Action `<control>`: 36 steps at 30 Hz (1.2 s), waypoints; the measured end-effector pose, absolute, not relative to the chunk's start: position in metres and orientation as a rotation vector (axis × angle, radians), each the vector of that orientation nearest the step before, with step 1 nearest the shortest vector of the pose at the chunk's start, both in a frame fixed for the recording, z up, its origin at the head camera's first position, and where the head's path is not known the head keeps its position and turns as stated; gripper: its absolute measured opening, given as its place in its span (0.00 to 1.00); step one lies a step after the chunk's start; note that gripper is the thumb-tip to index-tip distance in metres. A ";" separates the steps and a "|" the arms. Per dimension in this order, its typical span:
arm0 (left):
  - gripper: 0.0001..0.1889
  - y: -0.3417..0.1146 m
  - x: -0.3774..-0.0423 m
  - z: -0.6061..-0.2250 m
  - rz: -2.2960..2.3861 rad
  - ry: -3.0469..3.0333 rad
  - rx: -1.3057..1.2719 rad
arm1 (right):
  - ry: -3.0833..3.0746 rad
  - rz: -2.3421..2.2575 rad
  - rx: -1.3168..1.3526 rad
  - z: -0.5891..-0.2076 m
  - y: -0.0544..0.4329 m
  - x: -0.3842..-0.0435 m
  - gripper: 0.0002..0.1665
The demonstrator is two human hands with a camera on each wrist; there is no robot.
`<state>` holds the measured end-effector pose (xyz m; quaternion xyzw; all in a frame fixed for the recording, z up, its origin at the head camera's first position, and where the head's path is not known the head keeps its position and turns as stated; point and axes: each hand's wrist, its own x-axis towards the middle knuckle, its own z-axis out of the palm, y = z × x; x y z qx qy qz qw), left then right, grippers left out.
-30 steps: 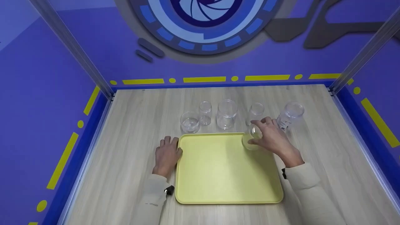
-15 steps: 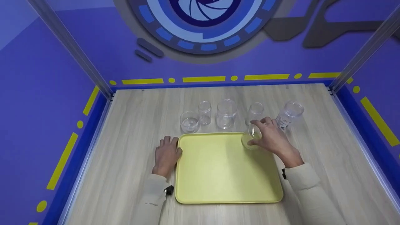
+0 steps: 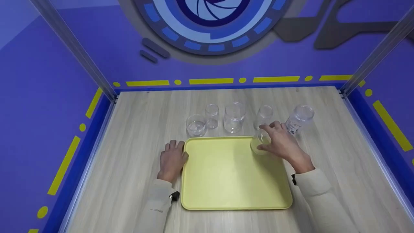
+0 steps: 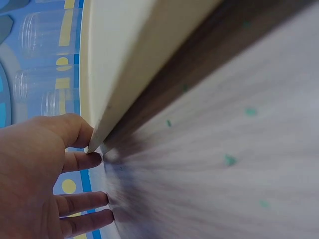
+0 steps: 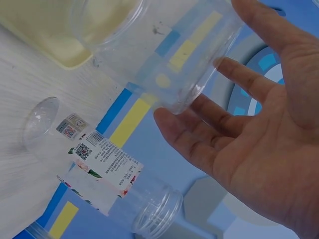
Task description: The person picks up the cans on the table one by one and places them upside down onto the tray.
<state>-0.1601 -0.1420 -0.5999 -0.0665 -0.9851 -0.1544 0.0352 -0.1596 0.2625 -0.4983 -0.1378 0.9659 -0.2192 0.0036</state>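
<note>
A yellow tray (image 3: pixel 236 181) lies on the table between my forearms. At its left edge, near the far corner, my left hand (image 3: pixel 172 160) holds the rim between thumb and forefinger; the other fingertips (image 4: pixel 102 199) touch the tabletop. My right hand (image 3: pixel 283 144) grips a clear, round plastic jar (image 3: pixel 258 145) over the tray's far right corner. In the right wrist view the fingers curl round one end of that jar (image 5: pixel 159 45), and its other end is over the tray. Whether it touches the tray I cannot tell.
Behind the tray several clear containers stand in a row: a short jar (image 3: pixel 196 126), a slim one (image 3: pixel 212 116), a wide one (image 3: pixel 234 118) and another slim one (image 3: pixel 265 114). A labelled jar (image 3: pixel 300 118) stands right of them. Blue walls (image 3: pixel 210 71) enclose the table.
</note>
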 end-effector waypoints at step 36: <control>0.19 -0.143 -0.160 -0.600 -0.474 -3.030 -0.222 | 2.989 -0.598 -0.453 -0.497 0.265 -0.155 0.44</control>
